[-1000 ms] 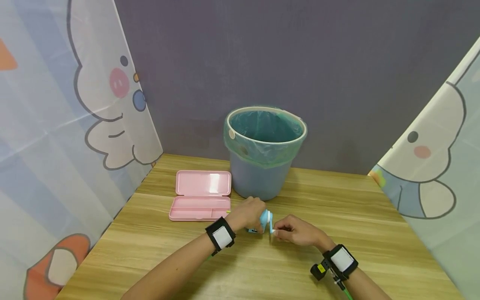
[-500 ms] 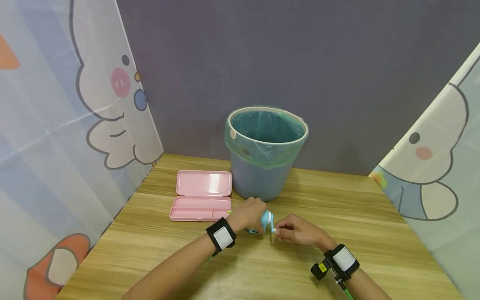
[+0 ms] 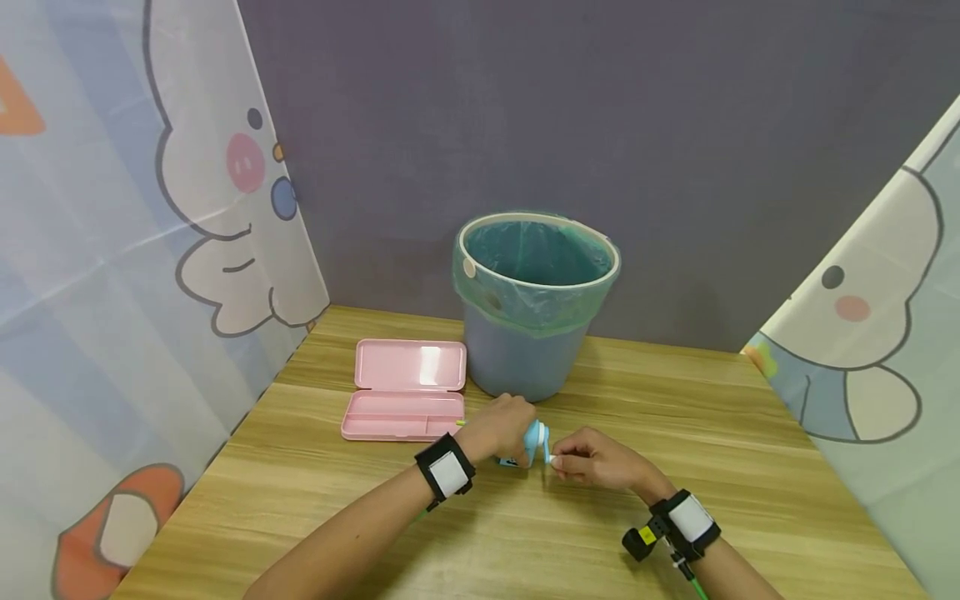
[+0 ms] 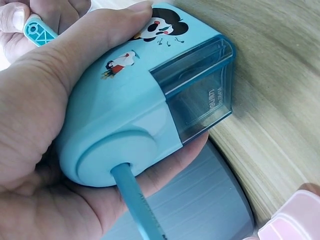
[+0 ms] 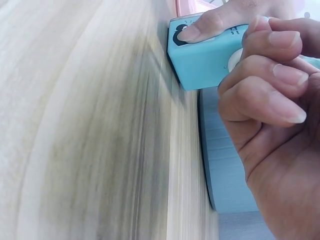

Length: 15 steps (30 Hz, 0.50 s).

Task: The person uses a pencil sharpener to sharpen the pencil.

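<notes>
Head view: left hand [image 3: 498, 429] grasps a lt-blue sharpener [image 3: 533, 438] mid-table, on the near side of the bin [image 3: 525, 358]; right hand [image 3: 600, 462], just to its right, pinches the white knob [image 3: 553, 460] of the crank [image 3: 547, 448] btwn thumb & fingertips, other fingers curled in. Left wrist cam, close up: left thumb lies along the sharpener's printed face, w/ cartoon figs, fingers wrap the opp. side. Teal pencil [image 4: 137, 200] has 1 end in the sharpener's round hole & the rest sticks out, on the side away from the crank; other end is cut off by the frame. Clear drawer [image 4: 200, 95] shows w/ lettering too faint to read in full. Right wrist cam: sharpener is on or just above the wood table [image 5: 100, 125], contact not clear; crank mostly hidden by the right hand's fingers. Pink pencil case [image 3: 397, 404] lies left of the sharpener, lid folded back to the far side, near tray split into 3 compartments. Bin is grey-blue w/ pale rim & a green liner [image 3: 536, 312] folded over, at the far side nr the grey backdrop [image 3: 675, 167]. Both wrists wear black straps [image 3: 424, 456] w/ white patches; right wrist also has a small cam [image 3: 638, 543]. Cartoon cloth [image 3: 202, 183] hangs left & right.
</notes>
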Each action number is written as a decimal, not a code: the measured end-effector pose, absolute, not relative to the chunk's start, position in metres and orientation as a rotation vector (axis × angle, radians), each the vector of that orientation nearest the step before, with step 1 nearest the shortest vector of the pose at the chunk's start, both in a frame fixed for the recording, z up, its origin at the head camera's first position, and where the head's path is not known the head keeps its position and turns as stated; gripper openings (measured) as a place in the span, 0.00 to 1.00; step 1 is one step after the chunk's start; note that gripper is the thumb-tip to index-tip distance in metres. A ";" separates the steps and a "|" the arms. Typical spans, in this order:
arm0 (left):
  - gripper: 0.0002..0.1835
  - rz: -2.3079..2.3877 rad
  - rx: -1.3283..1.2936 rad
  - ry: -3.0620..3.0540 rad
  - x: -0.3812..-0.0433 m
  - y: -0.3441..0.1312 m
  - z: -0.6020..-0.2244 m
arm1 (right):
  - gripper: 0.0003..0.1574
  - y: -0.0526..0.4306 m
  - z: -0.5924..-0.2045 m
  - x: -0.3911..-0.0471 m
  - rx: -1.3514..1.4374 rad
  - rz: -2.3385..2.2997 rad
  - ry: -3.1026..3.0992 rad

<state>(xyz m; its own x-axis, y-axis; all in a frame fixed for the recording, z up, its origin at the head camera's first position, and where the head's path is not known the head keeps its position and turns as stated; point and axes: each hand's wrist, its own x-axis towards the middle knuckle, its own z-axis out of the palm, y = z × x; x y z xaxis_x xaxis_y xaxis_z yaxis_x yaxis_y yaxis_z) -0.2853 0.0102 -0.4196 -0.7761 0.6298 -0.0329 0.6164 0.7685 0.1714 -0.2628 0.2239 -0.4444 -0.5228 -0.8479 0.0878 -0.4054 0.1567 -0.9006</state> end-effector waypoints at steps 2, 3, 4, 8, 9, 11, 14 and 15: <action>0.20 0.236 1.008 2.870 -0.285 0.010 -0.420 | 0.20 0.224 -0.443 -0.263 -1.185 -1.339 2.007; 0.20 0.237 1.009 2.871 -0.285 0.010 -0.420 | 0.20 0.225 -0.442 -0.263 -1.188 -1.342 2.008; 0.20 0.236 1.012 2.873 -0.285 0.010 -0.420 | 0.20 0.225 -0.442 -0.263 -1.194 -1.344 2.009; 0.20 0.224 1.031 2.885 -0.286 0.011 -0.420 | 0.19 0.225 -0.439 -0.263 -1.211 -1.344 2.017; 0.21 0.219 1.036 2.888 -0.286 0.011 -0.420 | 0.19 0.225 -0.438 -0.263 -1.209 -1.342 2.025; 0.21 0.210 1.040 2.891 -0.287 0.011 -0.420 | 0.19 0.224 -0.437 -0.263 -1.209 -1.340 2.035; 0.20 0.198 1.030 2.885 -0.286 0.011 -0.421 | 0.19 0.224 -0.438 -0.263 -1.212 -1.346 2.042; 0.20 0.196 1.028 2.883 -0.286 0.011 -0.421 | 0.19 0.224 -0.438 -0.263 -1.214 -1.350 2.037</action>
